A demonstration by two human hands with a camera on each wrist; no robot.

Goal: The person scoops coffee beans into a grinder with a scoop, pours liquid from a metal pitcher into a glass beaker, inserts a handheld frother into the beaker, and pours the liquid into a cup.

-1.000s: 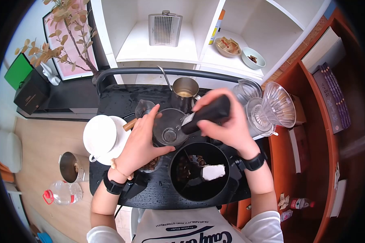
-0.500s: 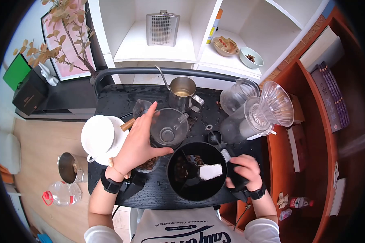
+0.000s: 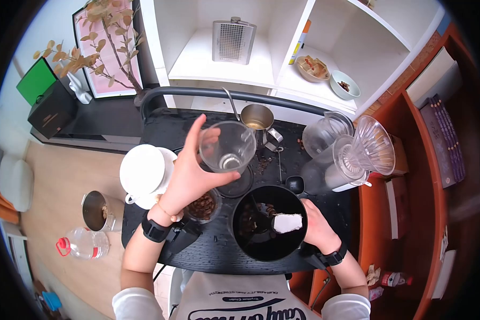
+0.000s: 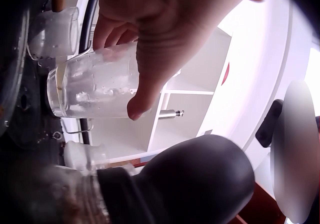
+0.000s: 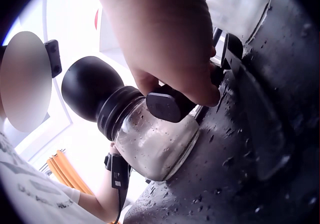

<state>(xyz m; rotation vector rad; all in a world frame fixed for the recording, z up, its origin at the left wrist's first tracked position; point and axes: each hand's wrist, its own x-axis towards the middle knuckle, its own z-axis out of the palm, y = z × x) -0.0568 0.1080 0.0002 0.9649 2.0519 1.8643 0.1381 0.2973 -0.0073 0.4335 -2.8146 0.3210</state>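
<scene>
My left hand (image 3: 210, 152) grips a clear glass cup (image 3: 228, 145) and holds it lifted above a round black pad (image 3: 234, 188) on the black tray (image 3: 208, 256). In the left wrist view the thumb and fingers (image 4: 145, 49) wrap the glass cup (image 4: 95, 89). My right hand (image 3: 316, 226) lies at the right rim of a black bowl (image 3: 261, 245) that holds coffee beans and a white piece (image 3: 288, 223). In the right wrist view its fingers (image 5: 175, 59) curl over a black-handled tool (image 5: 167, 106) beside a glass jar (image 5: 155, 144) with a black knob.
On the tray stand a jar of coffee beans (image 3: 202, 205), an upturned white cup (image 3: 144, 170), a steel pitcher (image 3: 257, 118), a glass carafe (image 3: 325, 133) and a clear dripper (image 3: 368, 144). White shelves (image 3: 208, 58) rise behind. A steel pot (image 3: 93, 210) and a water bottle (image 3: 82, 245) sit on the floor at left.
The left hand has lifted the glass cup off the black pad. The right hand carried the black-handled tool from the glass down to the bowl's right side.
</scene>
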